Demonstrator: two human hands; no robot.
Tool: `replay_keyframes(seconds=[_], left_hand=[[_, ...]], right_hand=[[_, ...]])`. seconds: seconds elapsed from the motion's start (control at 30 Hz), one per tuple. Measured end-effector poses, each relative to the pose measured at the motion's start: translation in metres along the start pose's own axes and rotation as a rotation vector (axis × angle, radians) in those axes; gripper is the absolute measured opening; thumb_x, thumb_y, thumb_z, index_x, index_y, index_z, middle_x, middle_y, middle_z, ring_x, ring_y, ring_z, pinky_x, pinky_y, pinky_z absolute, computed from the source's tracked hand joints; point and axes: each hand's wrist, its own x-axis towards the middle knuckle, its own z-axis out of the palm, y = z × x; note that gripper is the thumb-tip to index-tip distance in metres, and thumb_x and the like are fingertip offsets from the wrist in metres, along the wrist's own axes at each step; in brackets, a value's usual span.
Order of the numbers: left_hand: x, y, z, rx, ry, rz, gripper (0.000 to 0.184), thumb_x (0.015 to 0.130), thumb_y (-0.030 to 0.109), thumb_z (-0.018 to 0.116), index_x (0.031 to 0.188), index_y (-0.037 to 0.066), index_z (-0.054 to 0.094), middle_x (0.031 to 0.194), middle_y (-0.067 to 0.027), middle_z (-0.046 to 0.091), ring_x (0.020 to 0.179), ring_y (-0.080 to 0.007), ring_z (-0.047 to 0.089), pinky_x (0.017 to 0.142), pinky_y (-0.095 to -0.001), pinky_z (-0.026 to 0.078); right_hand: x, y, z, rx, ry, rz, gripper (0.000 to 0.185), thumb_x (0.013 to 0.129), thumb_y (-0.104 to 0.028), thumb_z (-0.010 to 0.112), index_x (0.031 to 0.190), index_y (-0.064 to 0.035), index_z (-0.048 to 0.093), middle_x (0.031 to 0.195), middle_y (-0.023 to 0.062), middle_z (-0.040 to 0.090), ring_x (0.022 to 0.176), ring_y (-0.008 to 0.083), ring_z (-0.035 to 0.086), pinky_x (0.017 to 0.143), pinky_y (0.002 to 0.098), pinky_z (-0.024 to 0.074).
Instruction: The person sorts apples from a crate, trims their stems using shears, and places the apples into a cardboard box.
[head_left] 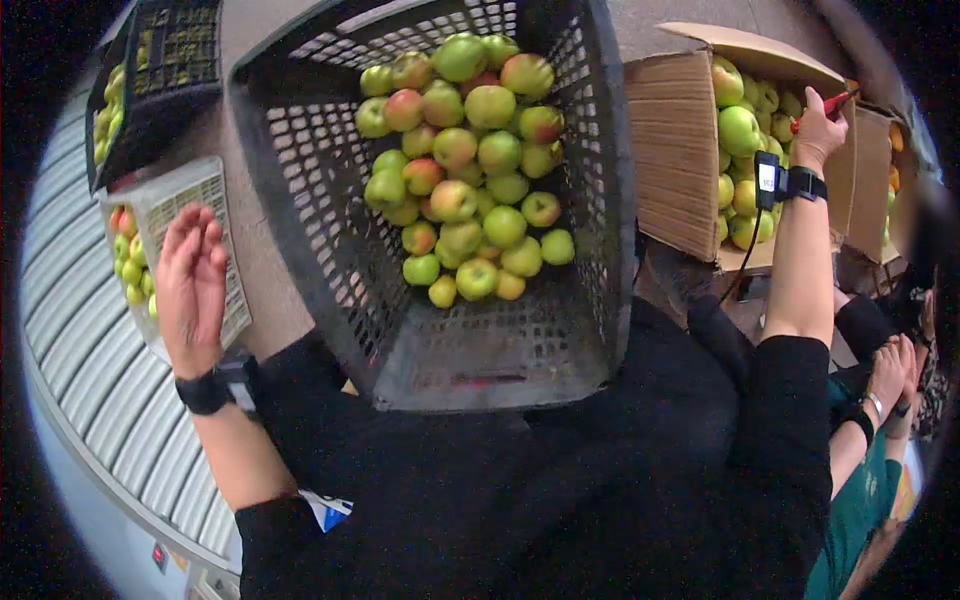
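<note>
A black plastic crate (430, 345) stands in front of me, tilted toward my body, with many green and red-blushed apples (470, 160) inside. My left hand (193, 280) is raised left of the crate, palm showing, fingers stretched and holding nothing. It is nearest to a white crate (225, 240) of small apples. My right hand (820, 135) is closed around a red-handled tool (840, 102) over the cardboard box (672, 150) on the right. Large green apples (740, 130) fill that box beneath the hand. The tool's working end is hard to make out.
A grey roller conveyor (90, 350) curves along the left. Another black crate (180, 45) with fruit stands at the upper left. A second cardboard box (868, 185) with orange and green fruit is at the far right. Another person's hands (888, 380) are at the lower right.
</note>
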Motion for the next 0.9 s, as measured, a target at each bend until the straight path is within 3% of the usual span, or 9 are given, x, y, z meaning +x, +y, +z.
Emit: replay_keyframes(seconds=[0.1, 0.23, 0.27, 0.37, 0.57, 0.73, 0.83, 0.9], left_hand=[[-0.013, 0.005, 0.003, 0.052, -0.04, 0.096, 0.025, 0.089, 0.008, 0.048, 0.112, -0.001, 0.049, 0.1, -0.0109, 0.058, 0.083, -0.0146, 0.057, 0.063, -0.0232, 0.047], [-0.027, 0.012, 0.005, 0.019, -0.157, 0.077, 0.024, 0.091, 0.013, 0.044, 0.11, 0.001, 0.051, 0.086, -0.0104, 0.061, 0.072, -0.0155, 0.058, 0.06, -0.0252, 0.046], [-0.026, 0.012, 0.002, 0.023, -0.179, 0.098, 0.024, 0.092, 0.014, 0.042, 0.11, 0.001, 0.052, 0.083, -0.0098, 0.061, 0.07, -0.0158, 0.057, 0.059, -0.0259, 0.045], [-0.039, 0.015, 0.011, 0.034, -0.132, 0.135, 0.024, 0.09, 0.01, 0.04, 0.109, 0.001, 0.052, 0.081, -0.0094, 0.06, 0.068, -0.0163, 0.057, 0.057, -0.0265, 0.045], [-0.039, 0.007, 0.011, 0.01, -0.124, 0.232, 0.025, 0.082, 0.001, 0.045, 0.106, -0.001, 0.052, 0.089, -0.0089, 0.058, 0.075, -0.0165, 0.058, 0.061, -0.0271, 0.046], [-0.037, -0.005, 0.001, -0.022, -0.019, 0.343, 0.021, 0.078, -0.004, 0.047, 0.099, -0.004, 0.051, 0.09, -0.0121, 0.058, 0.082, -0.0209, 0.059, 0.069, -0.0298, 0.048], [-0.018, -0.017, -0.017, 0.034, 0.028, 0.445, 0.019, 0.076, -0.005, 0.048, 0.095, -0.006, 0.05, 0.087, -0.0143, 0.058, 0.079, -0.0236, 0.06, 0.067, -0.0323, 0.05], [-0.005, -0.022, -0.029, -0.177, -0.03, 0.44, 0.018, 0.076, -0.007, 0.048, 0.093, -0.007, 0.051, 0.087, -0.0156, 0.058, 0.08, -0.0263, 0.061, 0.069, -0.0346, 0.051]], right_hand=[[-0.028, -0.078, -0.014, 0.111, -0.072, -0.33, 0.03, 0.066, -0.024, 0.072, 0.076, -0.0005, 0.057, 0.07, 0.0048, 0.058, 0.055, 0.0148, 0.053, 0.05, 0.0284, 0.0444], [-0.061, -0.181, -0.053, 0.196, -0.36, -0.309, 0.034, 0.069, -0.026, 0.072, 0.087, -0.0005, 0.058, 0.074, 0.0053, 0.061, 0.056, 0.0149, 0.055, 0.054, 0.0286, 0.0462], [-0.065, -0.201, -0.06, 0.266, -0.357, -0.484, 0.034, 0.07, -0.028, 0.072, 0.088, -0.0015, 0.059, 0.076, 0.0049, 0.062, 0.058, 0.0153, 0.056, 0.055, 0.0307, 0.0468], [-0.09, -0.292, -0.114, -0.1, -0.628, -0.616, 0.043, 0.076, -0.03, 0.068, 0.103, 0.0012, 0.055, 0.085, 0.0034, 0.061, 0.082, 0.0117, 0.056, 0.078, 0.0225, 0.0417], [-0.15, -0.379, -0.211, -0.078, -0.963, -0.64, 0.04, 0.074, -0.027, 0.065, 0.102, 0.0006, 0.055, 0.082, 0.0064, 0.06, 0.077, 0.0135, 0.055, 0.07, 0.0242, 0.0427], [-0.215, -0.409, -0.277, -0.121, -1.001, -0.668, 0.035, 0.073, -0.022, 0.062, 0.097, 0.0013, 0.055, 0.079, 0.0053, 0.056, 0.07, 0.0126, 0.051, 0.062, 0.0244, 0.0413], [-0.253, -0.418, -0.282, -0.146, -0.948, -0.596, 0.031, 0.073, -0.019, 0.06, 0.095, 0.0018, 0.055, 0.077, 0.0046, 0.054, 0.066, 0.012, 0.048, 0.057, 0.0245, 0.0404], [-0.274, -0.422, -0.268, -0.154, -0.909, -0.532, 0.029, 0.072, -0.017, 0.059, 0.093, 0.0021, 0.055, 0.076, 0.0042, 0.053, 0.063, 0.0116, 0.047, 0.054, 0.0246, 0.0398]])
